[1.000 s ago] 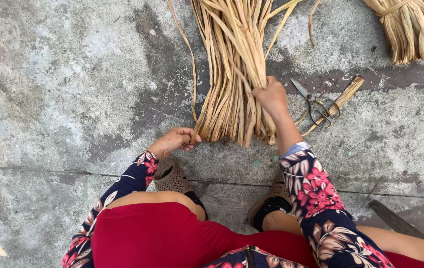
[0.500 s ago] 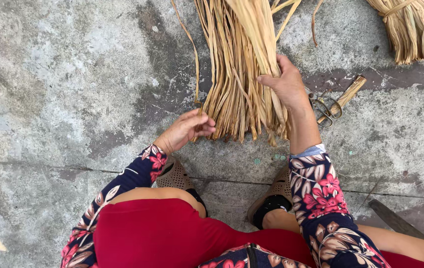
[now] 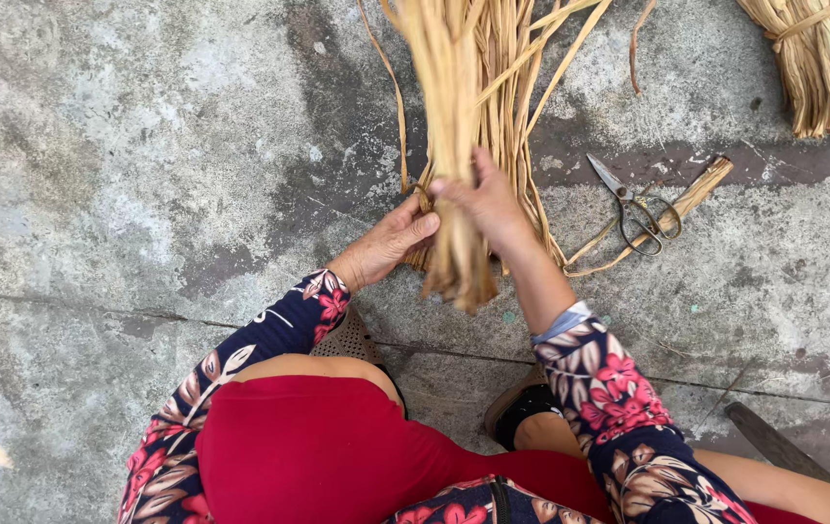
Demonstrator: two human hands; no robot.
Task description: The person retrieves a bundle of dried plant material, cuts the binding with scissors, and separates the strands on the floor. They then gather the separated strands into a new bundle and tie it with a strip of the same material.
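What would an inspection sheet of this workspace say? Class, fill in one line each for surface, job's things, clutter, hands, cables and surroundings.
Surface: stained grey concrete floor with a crack running across.
Job's things: gathered bunch of tan dried leaf strips, raised above more loose strips.
Clutter: dark metal scissors lying on a short bound strip bundle; dark flat blade at lower right.
Hands: left hand and right hand both clasp the bunch near its lower end.
Cables: nothing seen.
Surroundings: second tied bundle of dried strips at top right.
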